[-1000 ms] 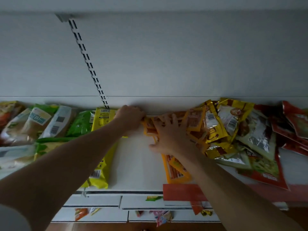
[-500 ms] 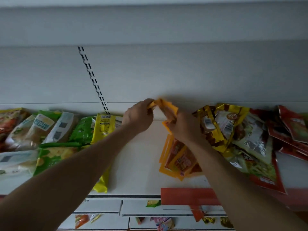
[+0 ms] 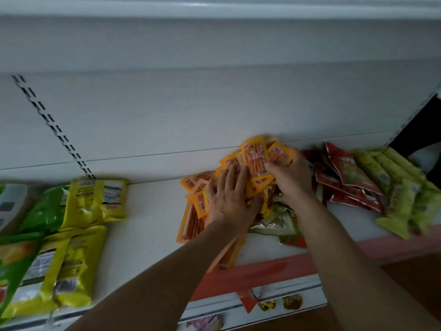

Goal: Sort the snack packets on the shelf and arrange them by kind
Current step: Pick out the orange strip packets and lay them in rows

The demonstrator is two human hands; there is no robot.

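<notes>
Several flat orange snack packets [image 3: 256, 161] lie in a loose heap at the middle of the white shelf [image 3: 148, 218]. My left hand [image 3: 229, 199] lies flat on the heap with its fingers spread and straight, pressing the packets down. My right hand [image 3: 290, 174] grips a fanned bunch of the orange packets at the back of the heap, thumb on top. Under my right forearm lie gold and silver foil packets [image 3: 274, 223]. Red packets [image 3: 343, 177] sit to the right, and pale green packets [image 3: 401, 194] beyond them.
Yellow bags [image 3: 95, 201] and green bags [image 3: 43, 211] fill the shelf's left part, with more yellow bags [image 3: 64, 266] near its front edge. A slotted upright rail [image 3: 55, 130] runs up the back wall. A red strip [image 3: 257, 273] marks the shelf front. Lower shelves hold small packets [image 3: 267, 304].
The camera has swung to the right. My hands, which held orange packets up together, have come down onto the heap; the left now presses flat, the right holds a bunch.
</notes>
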